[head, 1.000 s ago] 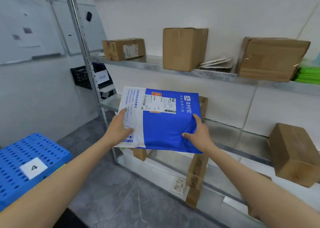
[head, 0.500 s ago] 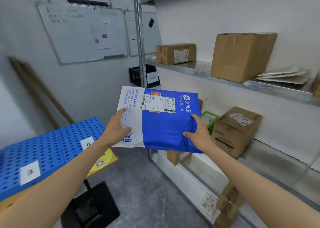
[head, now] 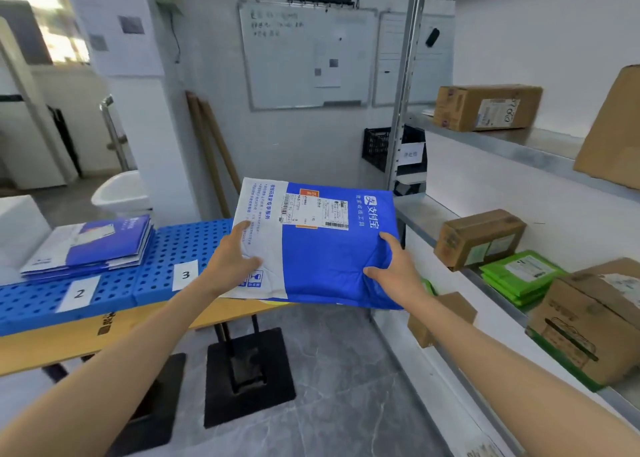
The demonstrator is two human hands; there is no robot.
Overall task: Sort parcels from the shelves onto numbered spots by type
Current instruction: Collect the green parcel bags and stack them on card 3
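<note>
I hold a blue and white mailer bag (head: 322, 248) flat in front of me with both hands. My left hand (head: 232, 262) grips its white left edge and my right hand (head: 394, 269) grips its blue right edge. The bag hangs over the right end of a blue perforated tabletop (head: 166, 252). White labels mark spot 2 (head: 79, 293) and spot 3 (head: 186, 274). A stack of similar blue and white mailers (head: 90, 245) lies behind the label for spot 2.
Metal shelves (head: 502, 144) on the right carry several cardboard boxes (head: 485, 106) and a stack of green mailers (head: 519, 276). A black table base (head: 247, 373) stands on the grey floor. Whiteboards (head: 308, 54) hang on the far wall.
My view has swung left from the shelves toward the blue table. The mailer stays held in both hands. Spots 2 and 3 and the mailer stack have come into view.
</note>
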